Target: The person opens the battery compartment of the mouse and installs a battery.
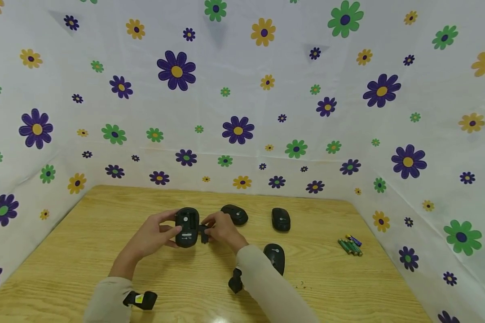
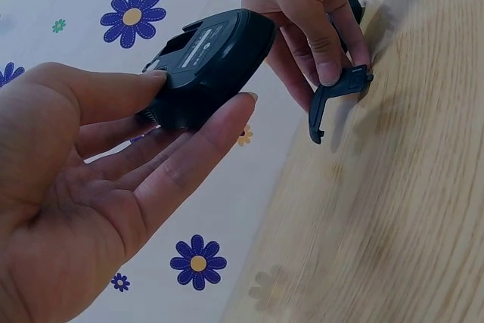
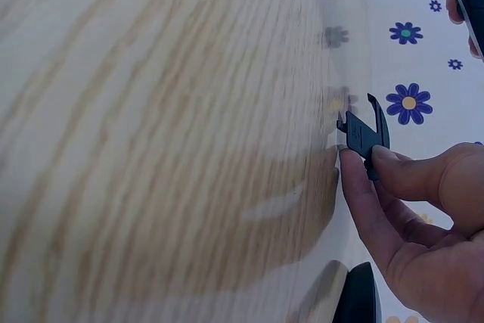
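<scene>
My left hand (image 1: 152,232) grips a black computer mouse (image 1: 187,228) by its sides, underside turned towards me. Its battery compartment is uncovered, and a printed label shows below it. In the left wrist view the thumb lies on one edge of the mouse (image 2: 212,66) and the fingers support it from the other side. My right hand (image 1: 224,229) pinches a small black battery cover (image 1: 204,233) between thumb and fingertips, just right of the mouse. The right wrist view shows the cover (image 3: 363,135) with its curved arm and small tabs, held apart from the mouse.
Behind the right hand lies one black mouse (image 1: 235,215), with another mouse (image 1: 281,219) farther right. A third mouse (image 1: 275,257) is partly hidden by the right sleeve. Several batteries (image 1: 350,246) lie together on the wooden table (image 1: 315,287) at the right. Flowered cloth (image 1: 242,103) surrounds the table.
</scene>
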The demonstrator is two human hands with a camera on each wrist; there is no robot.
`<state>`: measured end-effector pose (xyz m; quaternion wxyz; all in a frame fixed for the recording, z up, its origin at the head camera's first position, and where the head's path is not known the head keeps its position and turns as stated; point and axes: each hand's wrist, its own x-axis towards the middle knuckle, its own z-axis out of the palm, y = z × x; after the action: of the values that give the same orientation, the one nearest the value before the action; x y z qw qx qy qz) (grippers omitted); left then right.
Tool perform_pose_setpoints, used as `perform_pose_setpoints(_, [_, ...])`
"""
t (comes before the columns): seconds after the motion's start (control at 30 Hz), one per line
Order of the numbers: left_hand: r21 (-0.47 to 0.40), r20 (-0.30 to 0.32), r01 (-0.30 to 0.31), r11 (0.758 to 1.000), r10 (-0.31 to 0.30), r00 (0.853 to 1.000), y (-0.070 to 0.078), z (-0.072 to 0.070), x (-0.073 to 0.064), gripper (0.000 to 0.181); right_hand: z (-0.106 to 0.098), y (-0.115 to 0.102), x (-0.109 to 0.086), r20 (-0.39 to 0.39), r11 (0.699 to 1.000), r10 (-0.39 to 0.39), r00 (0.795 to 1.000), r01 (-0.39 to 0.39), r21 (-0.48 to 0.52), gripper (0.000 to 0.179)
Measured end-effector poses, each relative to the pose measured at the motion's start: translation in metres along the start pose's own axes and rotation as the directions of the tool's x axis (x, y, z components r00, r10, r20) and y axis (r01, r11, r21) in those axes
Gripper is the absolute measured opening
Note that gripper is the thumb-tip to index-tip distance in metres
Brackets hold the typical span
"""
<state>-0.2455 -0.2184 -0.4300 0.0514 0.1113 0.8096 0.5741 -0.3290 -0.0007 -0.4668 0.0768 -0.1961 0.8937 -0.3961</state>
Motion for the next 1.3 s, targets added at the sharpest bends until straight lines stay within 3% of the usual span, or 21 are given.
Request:
perform_pose_setpoints(0.2, [-0.004, -0.01, 0.024, 1.0, -0.024, 1.0, -0.001, -0.002, 0.0, 0.059, 0.004, -0.001, 0.005, 0.001, 0.999, 0.029, 1.0, -0.029, -0.038, 0.022])
perform_pose_setpoints(0.47, [-0.009, 0.0, 0.008, 1.0, -0.008, 1.0, -0.001, -0.003, 0.0, 0.06, 0.007, -0.002, 0.01, 0.001, 0.996, 0.073, 0.997, -0.072, -0.055, 0.021])
perform_pose_setpoints(1.3, [-0.011, 0.001, -0.005, 1.0, 0.005, 1.0, -0.002, -0.004, -0.001, 0.06, 0.012, -0.011, 0.011, -0.035, 0.991, 0.052, 0.998, -0.056, -0.125, 0.016])
